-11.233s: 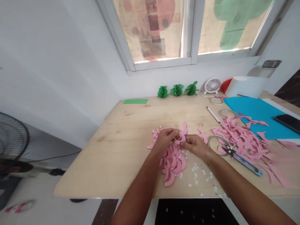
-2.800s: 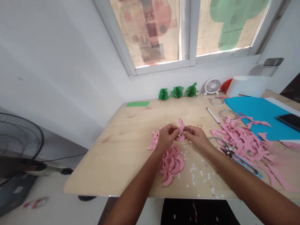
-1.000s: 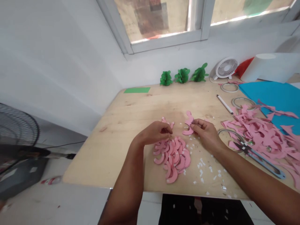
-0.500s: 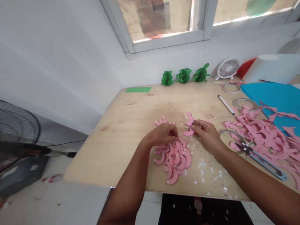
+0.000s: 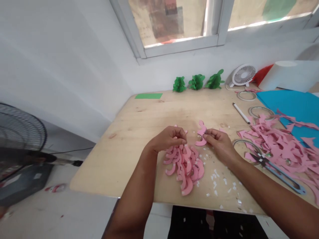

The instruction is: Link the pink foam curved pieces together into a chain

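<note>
While the right hand (image 5: 219, 142) pinches a wavy pink cutout (image 5: 202, 128), left hand (image 5: 171, 136) partly hiding pink pile (image 5: 188, 162), its hold unclear

Pink pile (image 5: 187, 164) partly behind left hand (image 5: 167, 138); black fan (image 5: 23, 156) cut off.

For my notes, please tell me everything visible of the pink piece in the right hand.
The pink piece is flat and wavy, with a rounded far end and a hollow opening left; it looks like paper or foam. The right hand pinches its right edge over the table; whether the piece touches it is unclear.
</note>
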Tool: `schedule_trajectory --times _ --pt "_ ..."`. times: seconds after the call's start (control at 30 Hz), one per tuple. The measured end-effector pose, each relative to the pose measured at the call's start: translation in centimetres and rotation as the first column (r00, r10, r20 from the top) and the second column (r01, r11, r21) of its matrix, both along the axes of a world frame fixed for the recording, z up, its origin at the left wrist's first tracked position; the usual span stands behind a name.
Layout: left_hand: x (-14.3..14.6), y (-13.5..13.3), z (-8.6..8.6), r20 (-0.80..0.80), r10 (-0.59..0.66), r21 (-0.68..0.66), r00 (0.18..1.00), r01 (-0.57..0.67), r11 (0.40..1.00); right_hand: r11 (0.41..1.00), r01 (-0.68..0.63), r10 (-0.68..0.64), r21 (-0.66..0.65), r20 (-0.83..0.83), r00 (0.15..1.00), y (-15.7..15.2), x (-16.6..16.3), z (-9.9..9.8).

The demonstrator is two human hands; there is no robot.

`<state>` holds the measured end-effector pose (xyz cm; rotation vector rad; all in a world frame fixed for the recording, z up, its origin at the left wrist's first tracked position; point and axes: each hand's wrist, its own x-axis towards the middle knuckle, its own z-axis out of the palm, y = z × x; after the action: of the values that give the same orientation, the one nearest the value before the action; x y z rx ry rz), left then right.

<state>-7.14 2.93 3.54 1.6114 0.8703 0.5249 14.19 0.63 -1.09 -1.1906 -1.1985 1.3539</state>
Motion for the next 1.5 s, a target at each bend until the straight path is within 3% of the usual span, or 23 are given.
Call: schedule_trajectory --times 0.13,0.23,0.5,0.63,0.87,1.23,1.5 --pt "0.6 0.1 -0.8 0.208 0.136 -0.123 0.969 -0.112 0.986 1.000 -0.012 0.012 -0.005 -0.004 1.000 -0.1 -0.1 0.1" --pt "1.0 0.2 -1.3 0.271 0.204 -0.159 0.941 -0.165 0.973 0.999 -0.029 0.029 -0.017 0.004 1.000 -0.1 -0.1 0.1" --pt "1.0 0.0 -1.0 0.174 0.020 -0.135 0.985 0.004 0.991 0.999 -0.051 0.051 -0.012 0.029 0.998 -0.2 -0.2 0.4" --pt "0.2 -0.3 -0.1 0.255 0.030 -0.109 0.967 -0.003 0.994 0.999 -0.050 0.050 -0.013 0.032 0.998 -0.3 -0.2 0.5" --pt "0.0 -0.5 0.1 0.228 -0.021 -0.090 0.973 0.042 0.995 0.999 -0.039 0.038 0.010 0.064 0.997 -0.3 -0.3 0.4" --pt "1.8 -0.1 -0.9 0.368 0.150 -0.088 0.917 -0.127 0.988 0.998 -0.054 0.055 -0.010 0.074 0.996 -0.3 -0.2 0.0" --pt "2.1 0.0 -1.4 0.478 0.209 -0.182 0.853 -0.136 0.974 0.995 -0.099 0.095 0.024 0.123 0.988 -0.6 -0.3 0.6"
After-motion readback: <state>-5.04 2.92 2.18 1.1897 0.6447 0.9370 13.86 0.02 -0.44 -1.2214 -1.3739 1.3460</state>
